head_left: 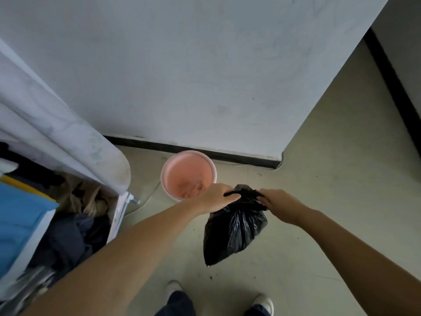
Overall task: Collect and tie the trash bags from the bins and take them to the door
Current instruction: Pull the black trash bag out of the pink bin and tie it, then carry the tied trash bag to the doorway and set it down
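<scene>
You are in the tying step: the bag (234, 226) is out of the bin (188, 174) and hangs in the air between your hands, clear of the floor (319, 201), just near and right of the pink bin, which stands against the far wall (205, 76) with no liner in it. Your left hand (218, 198) has its grip closed on the left side of the bag's gathered neck, fingers curled over the black plastic; your right hand (276, 202) pinches the right side of the same neck, fingers folded round it. The bag's body droops below both grips, slack and only partly full, tapering to a point toward your feet (264, 302). No finished knot shows between your hands, though the neck is bunched and partly hidden by your fingers, so you cannot be sure. The next move, as it looks, calls for crossing the two gathered ends and pulling them tight while keeping the weight hanging so the neck stays bunched; after that the bag goes to the door. A cart (57, 224) of cloth sits at the left.
</scene>
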### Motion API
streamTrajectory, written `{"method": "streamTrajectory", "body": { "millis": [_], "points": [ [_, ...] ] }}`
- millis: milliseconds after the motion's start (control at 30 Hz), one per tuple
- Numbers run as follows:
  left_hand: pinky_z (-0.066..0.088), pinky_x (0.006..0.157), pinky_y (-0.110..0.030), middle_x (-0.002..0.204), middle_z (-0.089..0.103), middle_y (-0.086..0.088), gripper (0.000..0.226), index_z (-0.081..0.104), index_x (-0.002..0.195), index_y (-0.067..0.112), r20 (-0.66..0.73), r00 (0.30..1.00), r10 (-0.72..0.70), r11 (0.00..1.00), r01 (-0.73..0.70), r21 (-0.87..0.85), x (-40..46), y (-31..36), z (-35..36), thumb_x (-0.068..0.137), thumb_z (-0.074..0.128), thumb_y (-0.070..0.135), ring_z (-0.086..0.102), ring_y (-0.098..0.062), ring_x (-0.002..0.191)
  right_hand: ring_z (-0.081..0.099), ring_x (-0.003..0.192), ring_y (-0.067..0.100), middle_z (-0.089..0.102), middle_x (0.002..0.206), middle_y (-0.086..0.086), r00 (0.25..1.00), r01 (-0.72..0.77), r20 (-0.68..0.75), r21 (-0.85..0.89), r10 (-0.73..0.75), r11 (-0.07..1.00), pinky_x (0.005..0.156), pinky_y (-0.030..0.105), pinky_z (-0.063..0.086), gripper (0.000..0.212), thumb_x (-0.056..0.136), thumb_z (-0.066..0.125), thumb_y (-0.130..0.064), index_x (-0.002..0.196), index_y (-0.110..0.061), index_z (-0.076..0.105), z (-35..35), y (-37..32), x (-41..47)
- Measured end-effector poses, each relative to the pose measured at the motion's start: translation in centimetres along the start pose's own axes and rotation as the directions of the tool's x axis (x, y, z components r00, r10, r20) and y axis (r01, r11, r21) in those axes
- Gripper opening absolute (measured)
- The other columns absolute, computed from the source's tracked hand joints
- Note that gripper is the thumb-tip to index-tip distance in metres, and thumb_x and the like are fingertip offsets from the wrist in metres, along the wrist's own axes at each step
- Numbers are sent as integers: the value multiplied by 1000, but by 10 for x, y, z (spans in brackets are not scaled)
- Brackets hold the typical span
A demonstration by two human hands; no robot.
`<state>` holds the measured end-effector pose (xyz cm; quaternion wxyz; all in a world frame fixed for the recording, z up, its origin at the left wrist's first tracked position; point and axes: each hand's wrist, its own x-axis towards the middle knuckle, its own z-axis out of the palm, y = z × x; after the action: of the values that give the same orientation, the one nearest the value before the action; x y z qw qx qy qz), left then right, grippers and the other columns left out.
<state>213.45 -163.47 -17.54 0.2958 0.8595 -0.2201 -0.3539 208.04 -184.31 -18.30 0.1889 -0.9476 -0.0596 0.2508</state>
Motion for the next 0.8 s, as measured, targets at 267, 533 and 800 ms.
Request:
{"method": "streamTrajectory", "body": {
  "millis": [267, 533, 800],
  "points": [
    [49, 87, -45, 101, 64, -7, 38, 54, 115, 15, 98, 995, -3, 955, -26, 296, -81, 47, -73, 97, 39, 45, 60, -27, 92, 44, 77, 18, 46, 82, -3, 996, 81, 49, -129, -75, 988, 68, 31, 33, 18, 100, 33, -32, 90, -21, 43, -85, -85, -56],
    [47, 73, -33, 84, 61, -3, 36, 57, 95, 12, -87, 996, -9, 948, 36, 315, -127, 63, -87, 100, 35, 41, 61, -25, 82, 43, 78, 13, 37, 72, -17, 962, 272, 76, -182, -262, 945, 69, 30, 33, 28, 100, 35, -31, 73, -37, 31, -125, -112, -61],
    [33, 67, -30, 77, 51, -2, 27, 38, 80, 15, -419, 881, -220, 941, 305, 147, -194, 86, -14, 101, 36, 32, 48, -20, 71, 56, 100, 29, 59, 110, 12, 810, 585, 291, -337, -509, 738, 71, 31, 34, 29, 101, 33, -32, 107, -10, 51, -125, -131, -67]
  ]
}}
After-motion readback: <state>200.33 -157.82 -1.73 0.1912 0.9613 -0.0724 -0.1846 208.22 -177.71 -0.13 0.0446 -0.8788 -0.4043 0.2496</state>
